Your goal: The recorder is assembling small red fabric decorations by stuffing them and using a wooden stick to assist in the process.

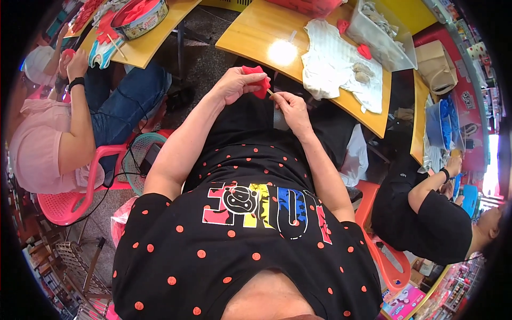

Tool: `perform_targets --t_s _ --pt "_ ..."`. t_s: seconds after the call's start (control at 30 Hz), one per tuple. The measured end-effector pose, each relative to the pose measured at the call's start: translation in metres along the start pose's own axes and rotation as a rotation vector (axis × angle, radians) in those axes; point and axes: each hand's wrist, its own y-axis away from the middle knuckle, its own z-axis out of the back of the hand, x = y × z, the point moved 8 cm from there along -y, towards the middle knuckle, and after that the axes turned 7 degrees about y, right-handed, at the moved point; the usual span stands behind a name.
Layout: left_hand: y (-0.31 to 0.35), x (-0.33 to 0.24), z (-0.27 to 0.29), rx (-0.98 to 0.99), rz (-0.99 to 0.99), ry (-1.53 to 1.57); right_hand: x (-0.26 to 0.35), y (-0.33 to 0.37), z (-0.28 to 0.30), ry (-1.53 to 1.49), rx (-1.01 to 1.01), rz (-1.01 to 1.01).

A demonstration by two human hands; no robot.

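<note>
A small piece of red fabric is pinched in my left hand, held above my lap just short of the table's near edge. My right hand grips a thin wooden stick, whose far end meets the red fabric. Whether the tip is inside the fabric cannot be made out. To the right of my hands, a white cloth lies spread on the wooden table. On it rest a small red fabric piece and a beige one.
A clear plastic bin of beige pieces and a red basket stand on the table. At left, a co-worker in pink sits by a table with a round tin. Another co-worker in black sits at right. A green basket stands left.
</note>
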Motion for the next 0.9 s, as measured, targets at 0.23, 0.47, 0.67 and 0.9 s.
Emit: perform_targets --t_s 0.23,0.47,0.67,0.9 --pt "0.002 0.006 0.0 -0.01 0.09 0.031 0.011 0.004 0.02 0.202 -0.075 0.104" --pt "0.0 0.009 0.005 -0.041 0.098 -0.118 0.011 0.003 0.012 0.189 -0.023 0.035" --pt "-0.005 0.0 0.003 -0.008 0.002 0.175 -0.024 0.002 0.01 -0.19 0.048 -0.18" --pt "-0.011 0.001 0.015 -0.035 -0.037 0.344 -0.024 0.013 -0.016 -0.68 0.188 -0.386"
